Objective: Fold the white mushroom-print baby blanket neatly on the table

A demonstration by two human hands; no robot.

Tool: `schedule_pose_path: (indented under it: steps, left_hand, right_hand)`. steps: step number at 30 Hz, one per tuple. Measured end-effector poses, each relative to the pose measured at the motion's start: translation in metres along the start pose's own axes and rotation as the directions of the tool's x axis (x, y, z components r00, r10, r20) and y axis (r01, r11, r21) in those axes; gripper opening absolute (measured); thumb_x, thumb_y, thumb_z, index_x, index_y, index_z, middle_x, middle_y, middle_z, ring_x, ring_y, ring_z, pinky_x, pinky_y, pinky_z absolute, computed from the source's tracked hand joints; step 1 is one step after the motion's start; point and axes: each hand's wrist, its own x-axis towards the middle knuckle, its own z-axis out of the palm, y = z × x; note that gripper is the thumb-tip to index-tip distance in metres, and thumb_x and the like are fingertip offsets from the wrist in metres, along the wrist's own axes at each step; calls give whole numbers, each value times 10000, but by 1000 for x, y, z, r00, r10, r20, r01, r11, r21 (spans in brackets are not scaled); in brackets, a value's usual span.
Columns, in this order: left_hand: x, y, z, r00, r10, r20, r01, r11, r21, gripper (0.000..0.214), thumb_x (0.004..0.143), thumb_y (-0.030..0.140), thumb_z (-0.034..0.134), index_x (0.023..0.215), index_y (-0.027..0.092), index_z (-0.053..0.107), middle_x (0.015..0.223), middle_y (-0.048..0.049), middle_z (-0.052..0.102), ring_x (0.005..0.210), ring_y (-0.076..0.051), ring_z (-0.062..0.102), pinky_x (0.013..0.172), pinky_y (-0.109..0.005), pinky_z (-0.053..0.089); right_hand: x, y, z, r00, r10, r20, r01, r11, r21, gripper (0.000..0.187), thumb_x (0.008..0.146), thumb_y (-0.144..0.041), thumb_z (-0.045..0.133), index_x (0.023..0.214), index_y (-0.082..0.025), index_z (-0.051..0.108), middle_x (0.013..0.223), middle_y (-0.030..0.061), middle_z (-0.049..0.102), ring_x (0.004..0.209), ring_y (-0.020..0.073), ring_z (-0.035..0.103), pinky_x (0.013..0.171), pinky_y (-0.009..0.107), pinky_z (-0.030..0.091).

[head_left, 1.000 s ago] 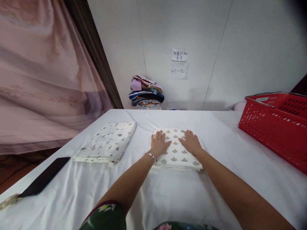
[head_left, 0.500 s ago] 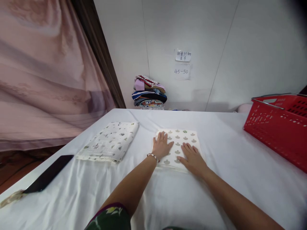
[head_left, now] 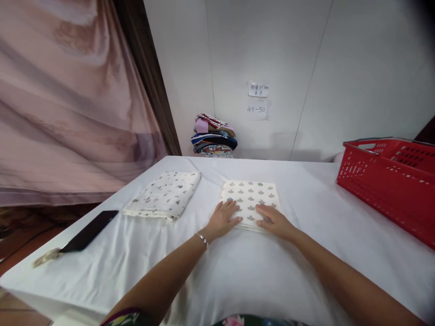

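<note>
A folded white cloth (head_left: 250,199) with grey-green printed shapes lies flat in the middle of the table. On its near left corner rests my left hand (head_left: 222,220), fingers stretched out and a bracelet at the wrist. My right hand (head_left: 274,222) lies on the cloth's near right part, its fingers extended and apart from the thumb. Neither hand grips anything. Off to the left, a second folded white cloth (head_left: 165,194) with small scattered prints lies flat, apart from both hands.
A black phone-like slab (head_left: 90,232) with a pale strap lies at the table's left edge. The red basket (head_left: 384,181) stands at the right. Behind the white-covered table (head_left: 306,181) are a stack of folded fabrics (head_left: 215,138) and a wall with paper signs (head_left: 258,108). Pink curtain (head_left: 68,104) hangs left.
Both hands have slid nearer to me across the cloth, uncovering more of its left side and middle. The camera view has shifted a little.
</note>
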Motion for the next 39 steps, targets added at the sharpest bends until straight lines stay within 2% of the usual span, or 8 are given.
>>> schedule_pose_path:
  steps: [5, 11, 14, 18, 22, 28, 34, 39]
  left_hand:
    - [-40, -7, -1, 994, 110, -1, -109, 985, 135, 591, 828, 357, 547, 1373, 217, 363, 1442, -97, 369, 1351, -221, 288, 1106, -462, 216]
    - [-41, -12, -4, 993, 118, -21, -110, 966, 232, 629, 776, 92, 439, 1379, 244, 346, 1429, -58, 395, 1332, -197, 323, 1102, -448, 230]
    - [-37, -6, -2, 992, 119, -33, -108, 967, 233, 690, 723, 48, 442, 1381, 234, 348, 1415, -63, 411, 1316, -204, 339, 1103, -461, 220]
    - [-30, 15, 8, 989, 135, -59, -123, 978, 169, 681, 729, 170, 528, 1382, 214, 339, 1423, -79, 394, 1309, -235, 332, 1105, -491, 190]
    - [-19, 33, 21, 987, 119, -111, -103, 984, 144, 639, 767, 278, 549, 1369, 199, 349, 1405, -92, 414, 1284, -251, 356, 1101, -498, 183]
    - [-6, 39, 28, 988, 40, -146, -12, 981, 192, 645, 755, 112, 448, 1382, 191, 322, 1382, -90, 435, 1262, -256, 369, 1077, -522, 206]
    - [-8, 31, 19, 982, 37, -185, 13, 965, 261, 613, 760, 34, 393, 1350, 199, 386, 1253, -97, 521, 1152, -249, 453, 1039, -472, 278]
    - [-15, 20, -10, 949, 123, -290, -28, 950, 312, 549, 730, 33, 435, 1262, 164, 470, 1120, -107, 588, 1052, -234, 524, 960, -434, 373]
  right_hand:
    - [-31, 2, 17, 976, -200, -88, 168, 945, -280, 524, 865, -254, 406, 1382, -166, 401, 1458, 101, 343, 1355, 242, 268, 1108, 460, 230]
    - [-32, 9, 25, 986, -159, -58, 119, 894, -433, 768, 722, 12, 321, 1434, -273, 283, 1471, 49, 329, 1346, 241, 289, 1049, 493, 319]
    - [-26, 5, 23, 990, -138, -38, 103, 873, -476, 795, 695, 26, 323, 1434, -262, 289, 1459, 72, 348, 1319, 273, 334, 1008, 495, 358]
    - [-19, -1, 14, 991, -132, -9, 112, 873, -475, 746, 698, 14, 311, 1412, -196, 352, 1405, 122, 419, 1270, 283, 400, 961, 468, 398]
    - [-13, -1, -5, 998, -58, -1, 53, 932, -360, 720, 719, -43, 317, 1418, -217, 338, 1380, 70, 461, 1199, 235, 478, 918, 400, 440]
    - [-10, -2, -28, 999, -1, 47, 14, 962, -274, 725, 692, -95, 362, 1401, -247, 362, 1384, 12, 460, 1184, 215, 488, 908, 359, 442]
    - [-15, -9, -32, 998, 8, 55, 6, 966, -257, 701, 704, -88, 349, 1380, -269, 387, 1360, -2, 483, 1141, 203, 517, 880, 341, 450]
    - [-24, -12, -39, 999, -43, -7, 39, 951, -306, 683, 731, -81, 355, 1387, -270, 361, 1377, 27, 461, 1141, 216, 517, 853, 359, 464]
